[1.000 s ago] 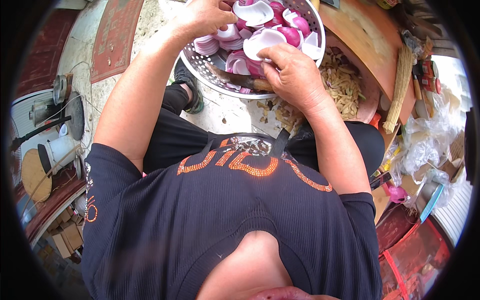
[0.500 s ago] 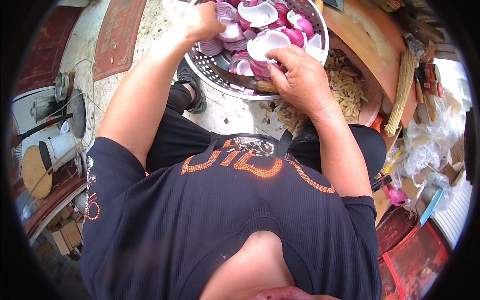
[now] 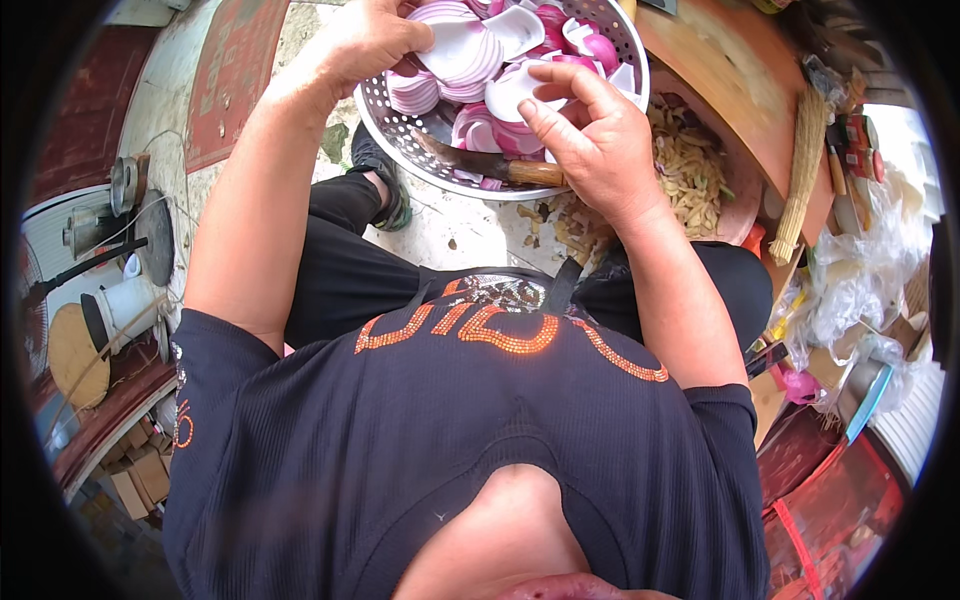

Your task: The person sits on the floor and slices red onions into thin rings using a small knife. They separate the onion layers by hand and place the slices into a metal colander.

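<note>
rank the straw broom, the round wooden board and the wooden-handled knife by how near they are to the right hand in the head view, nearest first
From the right hand:
1. Wooden-handled knife: lower left of the hand, in the colander
2. Straw broom: off to the right
3. Round wooden board: far left

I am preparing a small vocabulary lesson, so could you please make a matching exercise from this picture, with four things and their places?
Things
1. knife
2. stack of sliced onion
3. yellowish scraps
4. straw brush

Places
A. at the left hand's thumb
B. right of the pink basin
C. in the silver colander, by the right hand
D. heaped in the pink basin

Pairs: 1-C, 2-A, 3-D, 4-B
</note>
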A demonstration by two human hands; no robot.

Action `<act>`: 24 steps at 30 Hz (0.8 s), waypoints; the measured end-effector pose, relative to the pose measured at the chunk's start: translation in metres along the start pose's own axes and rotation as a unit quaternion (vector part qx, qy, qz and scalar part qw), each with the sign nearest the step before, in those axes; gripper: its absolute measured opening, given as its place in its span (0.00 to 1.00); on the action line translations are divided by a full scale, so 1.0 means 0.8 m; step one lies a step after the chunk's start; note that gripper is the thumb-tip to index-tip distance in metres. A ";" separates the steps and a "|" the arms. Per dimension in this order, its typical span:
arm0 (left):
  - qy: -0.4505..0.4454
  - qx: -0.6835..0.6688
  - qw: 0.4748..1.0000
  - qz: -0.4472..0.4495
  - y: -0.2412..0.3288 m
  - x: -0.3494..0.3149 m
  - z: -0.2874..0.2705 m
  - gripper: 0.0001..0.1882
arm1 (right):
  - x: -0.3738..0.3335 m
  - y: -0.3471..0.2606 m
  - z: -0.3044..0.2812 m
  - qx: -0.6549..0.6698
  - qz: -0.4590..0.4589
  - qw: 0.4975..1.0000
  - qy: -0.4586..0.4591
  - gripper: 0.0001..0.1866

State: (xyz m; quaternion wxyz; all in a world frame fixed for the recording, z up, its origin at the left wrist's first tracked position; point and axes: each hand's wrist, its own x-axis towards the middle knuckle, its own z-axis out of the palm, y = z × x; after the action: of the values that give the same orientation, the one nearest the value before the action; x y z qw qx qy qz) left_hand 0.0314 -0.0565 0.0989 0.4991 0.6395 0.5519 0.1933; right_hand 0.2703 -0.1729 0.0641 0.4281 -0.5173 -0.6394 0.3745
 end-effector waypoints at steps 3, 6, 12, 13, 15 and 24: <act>0.002 -0.063 0.996 0.062 0.003 -0.015 0.026 0.22 | 0.003 0.001 0.004 0.161 0.082 0.983 0.016 0.25; -0.035 -0.098 0.992 0.072 0.014 -0.029 0.058 0.26 | 0.003 0.003 0.000 0.192 0.092 0.977 0.019 0.26; -0.133 -0.278 0.951 0.002 0.025 -0.034 0.068 0.19 | 0.003 0.004 -0.008 0.199 0.078 0.975 0.065 0.19; -0.170 -0.287 0.943 -0.017 0.023 -0.033 0.068 0.19 | 0.003 0.005 -0.010 0.182 0.070 0.979 0.060 0.20; -0.243 -0.302 0.920 -0.056 0.018 -0.031 0.066 0.19 | 0.005 0.010 -0.013 0.146 0.054 0.986 0.051 0.21; -0.165 -0.400 0.899 -0.063 0.023 -0.030 0.083 0.17 | 0.017 -0.006 -0.025 -0.229 -0.258 0.925 0.159 0.17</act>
State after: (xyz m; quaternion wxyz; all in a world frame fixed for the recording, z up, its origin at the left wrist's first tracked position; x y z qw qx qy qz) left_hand 0.0860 -0.1044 0.0937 0.8078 0.3728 0.3768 0.2580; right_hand 0.2862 -0.1601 0.0778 0.4757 -0.4715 -0.7425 0.0069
